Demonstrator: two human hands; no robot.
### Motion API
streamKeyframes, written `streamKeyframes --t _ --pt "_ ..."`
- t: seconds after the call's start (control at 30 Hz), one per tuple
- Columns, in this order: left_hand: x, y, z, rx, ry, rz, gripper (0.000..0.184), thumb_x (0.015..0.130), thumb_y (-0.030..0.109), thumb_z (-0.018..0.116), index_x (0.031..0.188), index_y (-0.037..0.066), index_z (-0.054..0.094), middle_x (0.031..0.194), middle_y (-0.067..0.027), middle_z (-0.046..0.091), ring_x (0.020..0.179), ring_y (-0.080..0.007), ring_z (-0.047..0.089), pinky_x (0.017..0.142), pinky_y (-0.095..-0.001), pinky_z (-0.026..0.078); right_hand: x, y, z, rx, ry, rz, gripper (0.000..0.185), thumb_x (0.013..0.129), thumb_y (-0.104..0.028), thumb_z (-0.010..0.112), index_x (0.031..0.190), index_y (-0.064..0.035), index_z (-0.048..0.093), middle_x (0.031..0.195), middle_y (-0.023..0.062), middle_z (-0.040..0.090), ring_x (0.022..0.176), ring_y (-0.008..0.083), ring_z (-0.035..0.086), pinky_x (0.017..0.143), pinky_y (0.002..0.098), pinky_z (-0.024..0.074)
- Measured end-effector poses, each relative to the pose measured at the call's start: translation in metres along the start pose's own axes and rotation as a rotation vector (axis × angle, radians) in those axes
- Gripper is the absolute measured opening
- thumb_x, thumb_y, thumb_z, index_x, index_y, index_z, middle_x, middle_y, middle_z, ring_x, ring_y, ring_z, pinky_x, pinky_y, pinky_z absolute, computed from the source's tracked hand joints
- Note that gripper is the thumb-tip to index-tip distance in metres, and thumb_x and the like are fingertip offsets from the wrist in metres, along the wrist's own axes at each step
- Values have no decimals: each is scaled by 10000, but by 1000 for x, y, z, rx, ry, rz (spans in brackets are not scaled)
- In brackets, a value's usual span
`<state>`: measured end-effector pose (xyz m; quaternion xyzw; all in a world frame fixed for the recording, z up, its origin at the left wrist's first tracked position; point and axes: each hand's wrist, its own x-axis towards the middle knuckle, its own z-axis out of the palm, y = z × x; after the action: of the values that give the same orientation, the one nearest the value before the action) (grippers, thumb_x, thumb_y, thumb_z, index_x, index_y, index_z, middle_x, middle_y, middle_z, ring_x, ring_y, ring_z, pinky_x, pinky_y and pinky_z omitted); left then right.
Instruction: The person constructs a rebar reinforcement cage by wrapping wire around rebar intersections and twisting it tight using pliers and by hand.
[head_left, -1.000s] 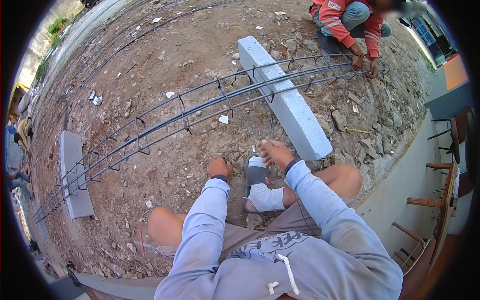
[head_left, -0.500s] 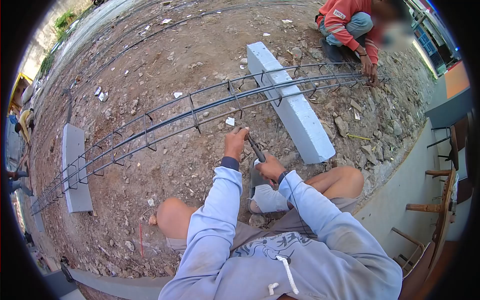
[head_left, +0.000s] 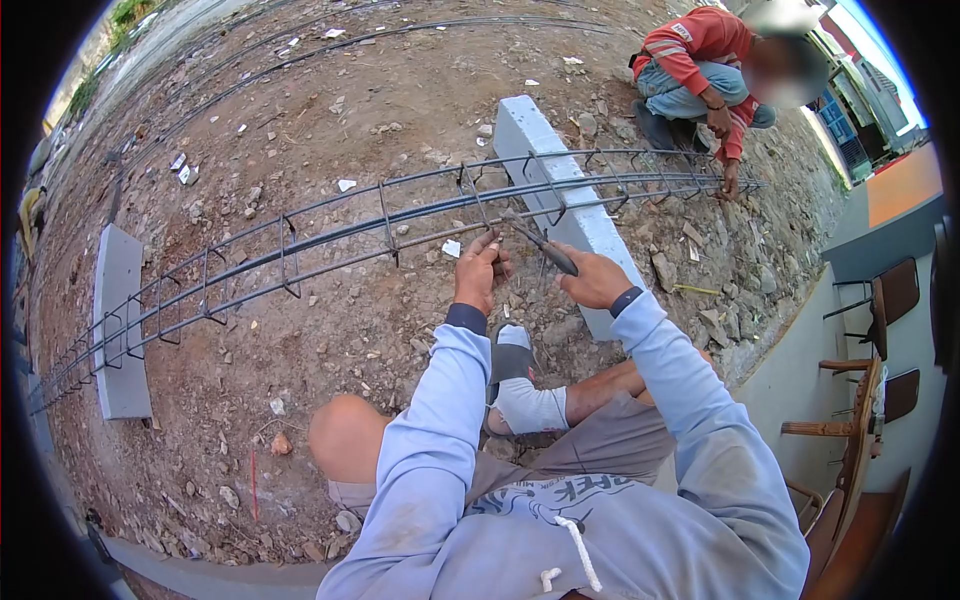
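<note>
Ground (head_left: pixel 340 335) spread between knee (head_left: pixel 347 437) and near edge of rebar cage (head_left: pixel 432 209), just beyond left hand (head_left: pixel 478 275), curled, hold unclear; right hand (head_left: pixel 597 278) gripped dark-handled tool (head_left: pixel 557 257).

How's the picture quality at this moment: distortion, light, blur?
Head view: strong fisheye, dark corners, and the steel cage looks bowed, probably by the lens; head view: bright daylight, upper right edge washed out; head view: the co-worker's head is blurred, while the dark-handled tool in the right hand is fairly sharp.
</note>
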<state>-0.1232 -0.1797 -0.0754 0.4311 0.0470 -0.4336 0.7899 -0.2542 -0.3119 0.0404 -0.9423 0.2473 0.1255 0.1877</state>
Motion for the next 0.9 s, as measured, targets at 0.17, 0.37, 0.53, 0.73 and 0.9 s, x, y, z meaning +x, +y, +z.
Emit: streamKeyframes --t 0.17,0.37,0.53,0.73,0.9 --pt "-6 0 0 64 10 48 357 918 95 479 1273 70 507 742 -15 594 576 -103 579 557 -256 519 2 -18 -16 -370 83 -52 584 797 -259 597 1355 -219 430 950 188 646 838 342 649 726 433 522" --pt "3 -5 -5 78 8 71 383 900 82 497 1283 54 500 738 -31 600 560 -99 566 539 -242 504 3 -26 -17 -434 108 -60 632 766 -151 595 1368 -233 422 1003 209 594 898 366 615 721 435 527" --pt "2 -5 -4 80 9 77 386 896 82 505 1280 44 499 740 -35 601 565 -98 560 532 -242 501 4 -35 -21 -504 155 -93 667 758 -87 583 1382 -248 410 1115 238 509 1022 403 538 747 451 523" --pt "2 -4 -3 50 18 75 378 894 79 510 1267 19 491 736 -41 600 562 -108 567 525 -251 502 5 -34 -19 -657 228 -165 687 774 -54 550 1405 -260 374 1116 239 483 1039 412 517 791 458 512" --pt "2 -4 -2 41 20 66 388 891 76 509 1270 5 474 733 -48 602 559 -117 574 525 -258 508 3 -40 -23 -627 136 -107 603 813 -109 541 1380 -269 417 1129 220 510 1057 353 508 820 449 472"
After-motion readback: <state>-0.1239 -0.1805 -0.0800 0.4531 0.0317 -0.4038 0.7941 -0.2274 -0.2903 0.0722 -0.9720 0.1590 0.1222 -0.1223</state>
